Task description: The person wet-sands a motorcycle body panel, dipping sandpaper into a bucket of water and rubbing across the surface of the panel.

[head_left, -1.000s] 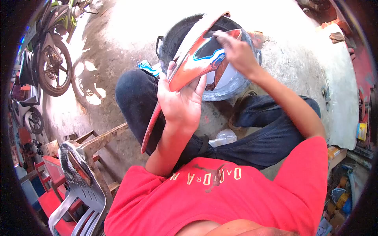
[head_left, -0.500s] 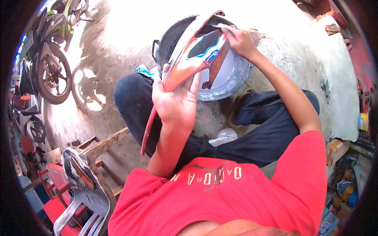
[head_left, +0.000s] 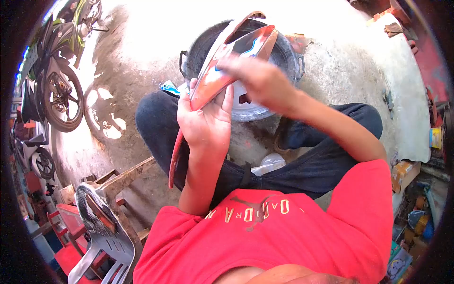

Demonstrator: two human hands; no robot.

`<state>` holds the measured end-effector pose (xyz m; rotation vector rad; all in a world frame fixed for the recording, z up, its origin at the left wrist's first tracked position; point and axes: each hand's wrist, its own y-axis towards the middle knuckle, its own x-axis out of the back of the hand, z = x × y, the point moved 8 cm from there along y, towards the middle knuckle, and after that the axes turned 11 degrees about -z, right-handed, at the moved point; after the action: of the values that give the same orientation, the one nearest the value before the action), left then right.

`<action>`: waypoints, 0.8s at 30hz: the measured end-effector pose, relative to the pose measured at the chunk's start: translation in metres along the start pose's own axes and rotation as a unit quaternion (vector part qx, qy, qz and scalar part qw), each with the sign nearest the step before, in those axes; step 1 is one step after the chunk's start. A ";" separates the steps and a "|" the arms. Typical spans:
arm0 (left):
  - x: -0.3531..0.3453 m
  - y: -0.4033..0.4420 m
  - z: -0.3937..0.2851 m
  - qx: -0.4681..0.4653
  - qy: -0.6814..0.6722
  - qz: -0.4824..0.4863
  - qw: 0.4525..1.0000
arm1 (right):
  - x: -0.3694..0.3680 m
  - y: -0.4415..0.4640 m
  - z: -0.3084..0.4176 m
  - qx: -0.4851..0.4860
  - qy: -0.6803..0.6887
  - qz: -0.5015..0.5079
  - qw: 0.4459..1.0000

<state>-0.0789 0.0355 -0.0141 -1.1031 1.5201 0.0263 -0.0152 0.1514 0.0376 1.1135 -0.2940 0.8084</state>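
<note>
A long curved orange panel (head_left: pixel 213 84) with white, blue and dark markings slants over a dark round tub (head_left: pixel 285 46). My left hand (head_left: pixel 206 124) grips the panel's lower end, palm up, with fingers round its edges. Over the middle of the panel's face is my right hand (head_left: pixel 265 83), blurred by motion, its fingers pointing left; whether it holds anything is hidden by the blur. Pale liquid shows in the tub beneath the panel.
Motorcycles (head_left: pixel 61 90) stand at the left. A grey plastic chair (head_left: pixel 111 244) is at the lower left, near a wooden frame (head_left: pixel 127 176). A clear plastic item (head_left: pixel 272 162) lies between the legs. At the right are a pale slab (head_left: pixel 409 94) and a cardboard box (head_left: pixel 405 174).
My right hand has moved from the panel's upper tip down and left to its middle. The panel and my left hand have shifted slightly left.
</note>
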 end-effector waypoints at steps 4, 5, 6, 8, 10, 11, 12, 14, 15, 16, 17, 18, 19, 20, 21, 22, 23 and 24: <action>0.005 0.007 0.001 0.042 -0.059 0.067 0.995 | -0.003 0.003 0.002 0.009 0.021 0.023 0.999; 0.002 0.003 -0.001 0.013 -0.030 0.024 0.999 | -0.001 0.009 -0.018 -0.006 0.017 0.032 0.999; 0.002 0.000 -0.002 -0.015 -0.001 -0.017 1.000 | -0.003 0.006 -0.054 -0.096 -0.049 0.075 0.991; 0.001 -0.004 0.002 -0.022 0.016 -0.043 0.999 | -0.001 0.005 -0.084 -0.114 -0.070 0.062 0.989; -0.002 0.000 0.005 -0.011 0.015 -0.025 1.000 | -0.003 0.008 -0.056 -0.089 -0.036 0.078 0.992; 0.001 0.005 0.007 0.002 0.005 0.001 1.000 | -0.005 0.007 -0.013 -0.034 0.019 0.068 0.997; 0.001 0.006 0.009 0.014 -0.006 0.024 1.000 | -0.004 0.003 0.021 0.019 0.077 0.058 0.995; 0.005 0.008 0.010 0.001 0.003 -0.001 1.000 | -0.008 0.000 0.015 0.029 0.039 0.081 0.996; 0.005 0.007 0.012 -0.005 0.008 -0.012 1.000 | -0.010 0.001 -0.013 0.009 0.000 0.101 0.995; 0.002 0.005 0.015 -0.011 0.026 -0.007 1.000 | -0.009 0.007 -0.038 -0.039 -0.043 0.165 0.985; 0.001 0.001 0.019 -0.015 0.041 -0.019 0.999 | -0.009 0.007 -0.047 -0.036 -0.060 0.160 0.985; 0.001 -0.001 0.023 -0.019 0.043 -0.030 0.998 | -0.008 0.008 -0.055 -0.033 -0.078 0.156 0.984; -0.002 0.000 0.024 -0.023 0.045 -0.037 0.998 | -0.011 0.009 -0.039 -0.038 -0.080 0.197 0.976; -0.001 0.005 0.023 -0.044 0.044 -0.022 0.998 | -0.009 0.004 -0.010 0.022 -0.004 0.069 0.997; 0.007 0.012 0.022 -0.065 0.045 -0.012 0.997 | -0.008 0.002 0.024 0.050 0.046 0.083 0.994; 0.008 0.015 0.019 -0.085 0.050 0.001 0.995 | -0.005 -0.002 0.040 0.083 0.057 0.062 0.993; 0.008 0.015 0.022 -0.068 0.040 0.002 0.997 | -0.002 -0.004 0.049 0.117 0.067 0.041 0.990; 0.004 0.010 0.025 -0.050 0.030 0.001 0.998 | 0.002 0.000 0.037 0.124 0.048 0.042 0.990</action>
<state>-0.0658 0.0530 -0.0300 -1.1919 1.5881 0.0723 -0.0079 0.1197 0.0551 1.2962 -0.1624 0.9891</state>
